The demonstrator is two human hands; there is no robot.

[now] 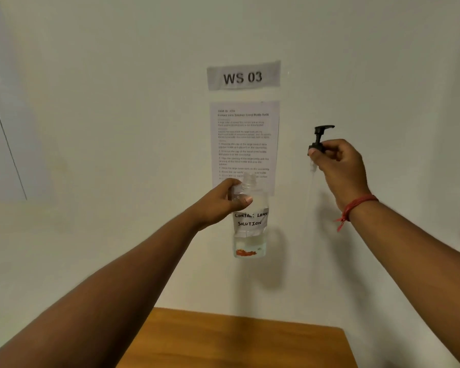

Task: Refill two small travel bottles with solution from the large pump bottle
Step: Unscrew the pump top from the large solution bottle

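My left hand grips the shoulder of a clear large bottle held up in the air in front of the wall. Its neck is uncovered, and a white label on it reads "CONTACT LENS SOLUTION". A little clear liquid sits at the bottom. My right hand pinches the black pump head to the right of the bottle and higher, fully out of it. The pump's thin clear dip tube hangs down below my fingers. No small travel bottles are in view.
A wooden table lies below, only its far part showing. On the white wall hang a "WS 03" sign and a printed instruction sheet behind the bottle. A red thread band circles my right wrist.
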